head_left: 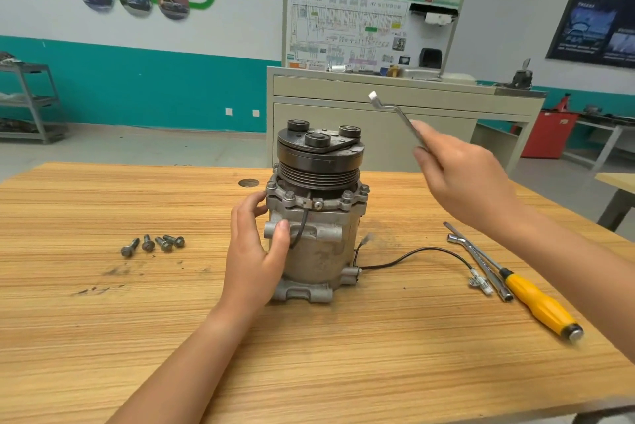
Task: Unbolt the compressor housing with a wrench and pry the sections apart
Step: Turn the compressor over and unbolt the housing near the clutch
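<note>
A grey compressor [318, 217] stands upright mid-table, its black pulley on top and several bolts around the upper flange. My left hand [256, 252] holds its left side, thumb across the front of the body. My right hand [460, 179] is raised to the right of the pulley and grips a bent metal wrench [395, 114], whose head points up and left above the compressor. A black wire [412, 255] runs from the compressor's base to a small connector on the right.
Several loose bolts [153, 244] lie on the wooden table [103, 337] to the left. A yellow-handled screwdriver [536, 300] and a second wrench [481, 262] lie to the right. A beige cabinet [378, 114] with a diagram board stands behind the table.
</note>
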### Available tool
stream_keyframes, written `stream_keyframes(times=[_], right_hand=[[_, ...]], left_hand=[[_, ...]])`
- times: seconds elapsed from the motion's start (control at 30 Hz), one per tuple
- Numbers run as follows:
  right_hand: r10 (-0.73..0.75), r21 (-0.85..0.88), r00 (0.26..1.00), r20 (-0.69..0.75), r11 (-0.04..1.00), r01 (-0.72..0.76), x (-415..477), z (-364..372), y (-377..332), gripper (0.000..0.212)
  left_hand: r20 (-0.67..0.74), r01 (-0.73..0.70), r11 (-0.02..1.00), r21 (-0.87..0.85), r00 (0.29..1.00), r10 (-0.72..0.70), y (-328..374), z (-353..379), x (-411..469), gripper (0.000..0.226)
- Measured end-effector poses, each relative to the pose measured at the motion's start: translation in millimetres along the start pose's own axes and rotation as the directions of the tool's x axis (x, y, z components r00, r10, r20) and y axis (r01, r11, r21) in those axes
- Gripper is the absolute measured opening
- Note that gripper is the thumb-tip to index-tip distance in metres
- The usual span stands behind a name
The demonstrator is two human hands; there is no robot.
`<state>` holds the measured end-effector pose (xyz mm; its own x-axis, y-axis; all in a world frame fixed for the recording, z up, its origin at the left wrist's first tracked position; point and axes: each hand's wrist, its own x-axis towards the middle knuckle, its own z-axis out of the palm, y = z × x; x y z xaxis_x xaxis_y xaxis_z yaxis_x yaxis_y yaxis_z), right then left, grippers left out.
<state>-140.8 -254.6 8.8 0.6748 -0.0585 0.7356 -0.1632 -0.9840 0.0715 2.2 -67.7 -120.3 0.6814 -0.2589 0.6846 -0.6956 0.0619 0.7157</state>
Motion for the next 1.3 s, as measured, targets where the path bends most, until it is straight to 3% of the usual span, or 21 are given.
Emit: stream_keyframes(times=[0.07,0.27,0.4,0.57,0.67,0.83,0.93,1.2,1.23,1.3], right_hand=[[-0.027,-0.050,0.999,0.040,0.998,0.029,-12.0,-15.4,-3.5,0.038],[0.046,-0.222,0.926,0.375,0.974,0.041,-26.3,-33.2,-19.2,0.043],[0.046,-0.301,0.883,0.466,0.947,0.110,-27.6,-30.1,-27.8,0.047],[0.162,-0.548,0.822,0.546,0.811,0.204,-22.0,-39.4,-56.2,0.066],[0.137,-0.546,0.792,0.594,0.792,0.273,-29.2,-36.6,-80.7,0.072],[0.082,-0.562,0.855,0.512,0.785,0.262,-24.1,-33.0,-51.5,0.051],[0.040,-0.595,0.890,0.453,0.757,0.269,-10.4,-20.7,-23.1,0.049],[-0.082,-0.456,0.866,0.494,0.823,0.338,30.9,52.1,5.7,0.028],[-0.112,-0.413,0.900,0.422,0.860,0.300,28.8,53.5,6.7,0.028],[-0.091,-0.153,0.989,0.117,0.982,0.109,19.8,43.6,8.2,0.029]], left_hand=[[-0.001,-0.005,1.000,-0.004,1.000,0.005,0.7,0.8,0.2,0.037],[-0.003,-0.009,1.000,-0.016,1.000,0.009,2.5,0.0,0.1,0.039],[-0.004,-0.014,1.000,-0.014,1.000,0.014,3.4,-0.5,0.4,0.037],[0.002,-0.002,1.000,-0.011,1.000,0.002,3.0,-0.7,0.9,0.038],[-0.001,0.003,1.000,-0.010,1.000,-0.003,2.2,-0.4,1.2,0.037],[0.001,0.007,1.000,-0.010,1.000,-0.007,2.8,-1.2,1.9,0.037],[0.014,0.018,0.999,-0.032,1.000,-0.017,3.1,-0.6,1.3,0.038],[0.019,0.033,0.999,-0.021,0.999,-0.033,3.4,-2.2,0.3,0.037],[0.019,0.035,0.999,-0.020,0.999,-0.034,2.9,-2.0,-0.6,0.037],[0.023,0.039,0.999,-0.024,0.999,-0.039,3.4,-1.3,-1.2,0.037]])
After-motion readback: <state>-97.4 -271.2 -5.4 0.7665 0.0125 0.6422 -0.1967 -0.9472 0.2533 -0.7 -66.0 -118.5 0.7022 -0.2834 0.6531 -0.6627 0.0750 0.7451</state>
